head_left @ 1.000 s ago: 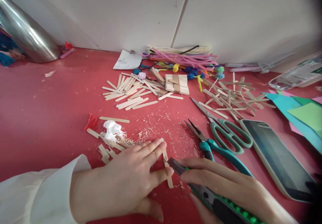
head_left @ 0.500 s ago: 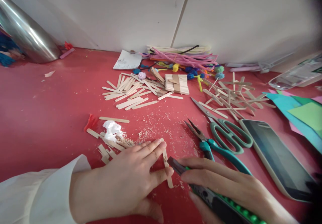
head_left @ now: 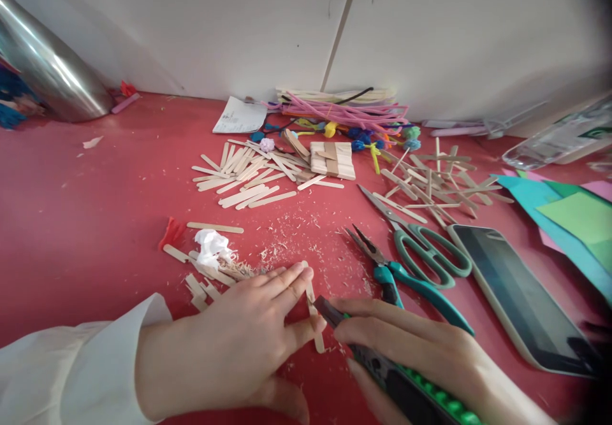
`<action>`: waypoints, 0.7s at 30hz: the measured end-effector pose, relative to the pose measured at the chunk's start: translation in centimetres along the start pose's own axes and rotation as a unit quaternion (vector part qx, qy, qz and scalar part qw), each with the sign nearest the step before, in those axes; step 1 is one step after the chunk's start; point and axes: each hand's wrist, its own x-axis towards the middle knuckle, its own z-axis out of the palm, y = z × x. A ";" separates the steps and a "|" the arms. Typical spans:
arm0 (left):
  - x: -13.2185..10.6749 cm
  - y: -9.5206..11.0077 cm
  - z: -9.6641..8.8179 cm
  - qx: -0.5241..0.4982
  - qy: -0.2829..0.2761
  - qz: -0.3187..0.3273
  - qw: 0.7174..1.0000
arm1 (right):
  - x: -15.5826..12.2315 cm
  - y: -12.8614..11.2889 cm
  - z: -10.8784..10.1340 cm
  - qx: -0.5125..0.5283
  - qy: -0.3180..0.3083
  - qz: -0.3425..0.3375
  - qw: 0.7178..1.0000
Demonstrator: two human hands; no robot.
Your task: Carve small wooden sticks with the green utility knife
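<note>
My left hand (head_left: 248, 332) lies with its fingers stretched out, the fingertips pressing a wooden craft stick (head_left: 319, 342) down on the red table. Part of that stick is covered by the fingers. My right hand (head_left: 406, 342) is closed around a black and green utility knife (head_left: 382, 364). The knife's front end meets the stick between two fingertips of my left hand; the blade itself is hard to make out. Wood shavings (head_left: 310, 243) are scattered beyond the stick.
Pliers (head_left: 382, 266), scissors (head_left: 425, 250) and a phone (head_left: 516, 291) lie to the right. Loose craft sticks (head_left: 248, 170) and pipe cleaners (head_left: 349, 109) are farther back. Crumpled white tissue (head_left: 213, 248) and cut stick pieces sit beyond my left hand. A metal bottle (head_left: 52, 62) stands at the far left.
The view has shifted slightly, so most things appear a little farther left. Both hands, the utility knife and the pressed craft stick keep nearly the same arrangement.
</note>
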 end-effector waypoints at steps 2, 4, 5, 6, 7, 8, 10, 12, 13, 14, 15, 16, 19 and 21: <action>0.0 0.0 0.1 -0.003 0.003 -0.001 1.000 | 0.2 0.2 -0.3 0.006 -0.029 -0.015 0.999; 0.0 0.0 0.3 -0.005 0.005 -0.004 1.000 | 0.3 0.5 -0.4 0.007 -0.071 -0.034 0.997; 0.0 0.0 0.4 -0.005 0.005 -0.007 1.000 | 0.3 0.7 -0.3 0.000 -0.084 -0.040 0.996; 0.0 -0.1 0.5 -0.005 0.005 -0.007 1.000 | 0.2 0.8 -0.2 -0.011 -0.085 -0.041 0.996; -0.1 -0.1 0.5 -0.006 0.005 -0.006 1.000 | 0.0 1.0 0.0 -0.026 -0.075 -0.037 0.996; -0.1 -0.1 0.6 -0.007 0.007 -0.004 1.000 | -0.1 1.2 0.3 -0.048 -0.040 -0.023 0.998; -0.2 -0.2 0.6 -0.011 0.009 0.000 1.000 | -0.3 1.4 0.8 -0.085 0.007 0.004 0.996; -0.3 -0.2 0.5 -0.015 0.009 0.000 1.000 | -0.3 1.6 1.0 -0.116 0.026 -0.017 0.993; -0.3 -0.2 0.5 -0.015 0.007 -0.001 1.000 | -0.3 1.6 1.0 -0.121 0.027 -0.031 0.992; -0.3 -0.2 0.5 -0.016 0.006 -0.002 1.000 | -0.2 1.5 1.0 -0.124 0.026 -0.044 0.991; -0.3 -0.2 0.4 -0.016 0.003 -0.001 1.000 | 0.0 1.4 0.8 -0.126 0.027 -0.055 0.990; -0.3 -0.2 0.4 -0.016 0.000 -0.001 1.000 | 0.0 1.3 0.8 -0.128 0.024 -0.067 0.989; -0.2 -0.1 0.3 -0.014 -0.002 0.000 1.000 | 0.1 1.0 0.8 -0.132 0.041 -0.082 0.987; -0.1 -0.1 0.3 -0.010 -0.001 -0.001 1.000 | 0.2 0.8 1.1 -0.119 0.067 -0.071 0.988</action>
